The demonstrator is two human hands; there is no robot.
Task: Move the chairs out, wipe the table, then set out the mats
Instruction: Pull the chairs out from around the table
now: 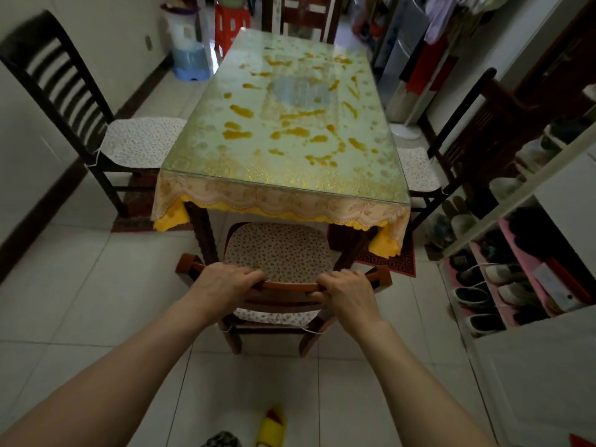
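A glass-topped table (206, 156) with a yellow-patterned cloth under the glass stands in the middle of the room. At its near end a wooden chair (283, 287) with a flowered cushion is tucked partly under the cloth's fringe. My left hand (222, 279) grips the left part of its top rail, and my right hand (348, 287) grips the right part. A dark chair (61, 85) stands at the table's left side, another chair (477, 124) at its right, and a third chair (303, 14) at the far end. No mats or wiping cloth are in view.
A white shoe rack (516, 253) full of shoes lines the right wall. A water dispenser (187, 43) and a red stool (230, 24) stand at the back left. Clothes hang at the back right. A yellow slipper (271, 427) shows on the tiled floor below me.
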